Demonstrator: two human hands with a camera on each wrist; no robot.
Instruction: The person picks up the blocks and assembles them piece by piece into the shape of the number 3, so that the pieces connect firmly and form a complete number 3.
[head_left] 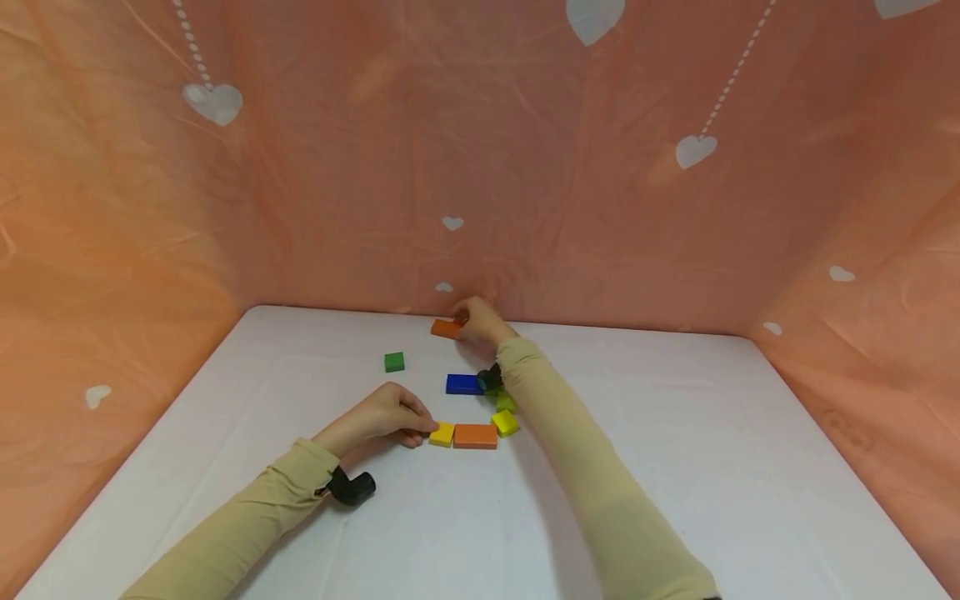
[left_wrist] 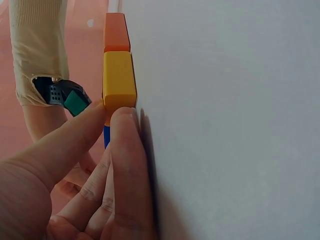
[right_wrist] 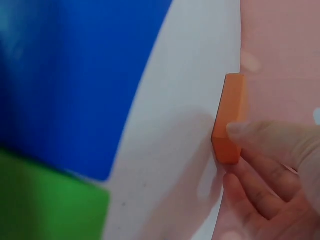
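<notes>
My left hand (head_left: 388,412) is low over the table, thumb and index finger pinching the near end of a small yellow-orange block (left_wrist: 119,80). That block lies end to end with a longer orange block (head_left: 476,437). Farther back, close to the rear curtain, my right hand (head_left: 483,322) holds another orange block (right_wrist: 231,110), thumb on its top face and fingers behind it. Below the right wrist lie a blue block (head_left: 463,384) and a lime-green block (head_left: 506,402), partly covered by the wrist camera and sleeve. A bright yellow block (head_left: 505,423) sits askew beside the orange one.
A small green block (head_left: 394,362) stands alone left of the blue one. The white table (head_left: 675,467) is enclosed by an orange-pink curtain (head_left: 525,167) with white hearts at the back and both sides. My right forearm (head_left: 607,475) reaches across the table, right of the blocks.
</notes>
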